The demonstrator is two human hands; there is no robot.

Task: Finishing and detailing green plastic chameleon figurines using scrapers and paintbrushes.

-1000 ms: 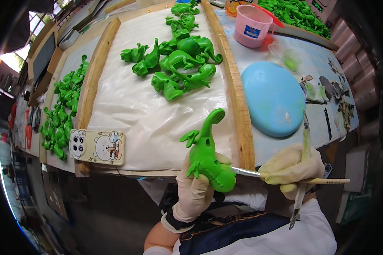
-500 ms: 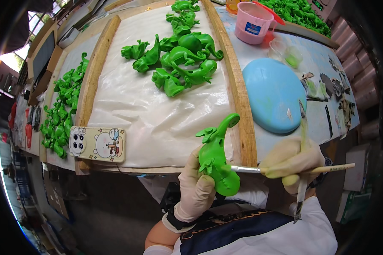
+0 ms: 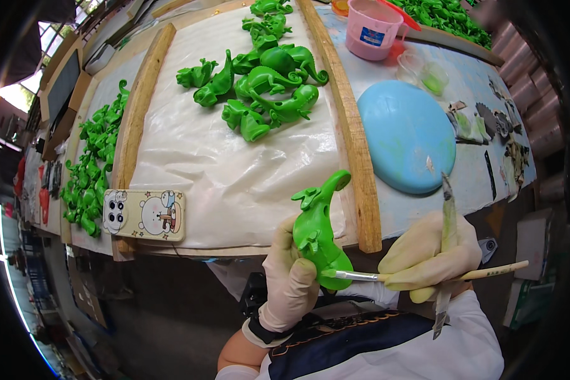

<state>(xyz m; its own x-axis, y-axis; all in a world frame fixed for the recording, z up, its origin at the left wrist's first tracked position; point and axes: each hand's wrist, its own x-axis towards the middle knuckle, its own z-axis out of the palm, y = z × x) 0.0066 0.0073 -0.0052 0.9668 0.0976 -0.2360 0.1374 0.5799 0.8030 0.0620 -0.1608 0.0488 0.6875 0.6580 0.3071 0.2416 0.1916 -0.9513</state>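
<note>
While left hand [image 3: 290,285] grips figurine [image 3: 316,231], long axis tail-outward, right hand [image 3: 432,256] holds brush [image 3: 360,276].

Between two long brown wooden strips [image 3: 345,114], the white-sheeted worktable [image 3: 234,202] carries glossy green chameleon-shaped figures [image 3: 266,80]; right of them sit a pink plastic cup [image 3: 363,45] and a smooth light-blue rounded disc [image 3: 404,136].

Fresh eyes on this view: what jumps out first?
Probably the bright green lizard-like figure at front centre, held in the gloved left hand, with the paintbrush from the gloved right hand at its lower end. Next, likely the large light-blue disc right of the wooden rail, and the cluster of similar green figures on the white sheet, upper centre.
</note>
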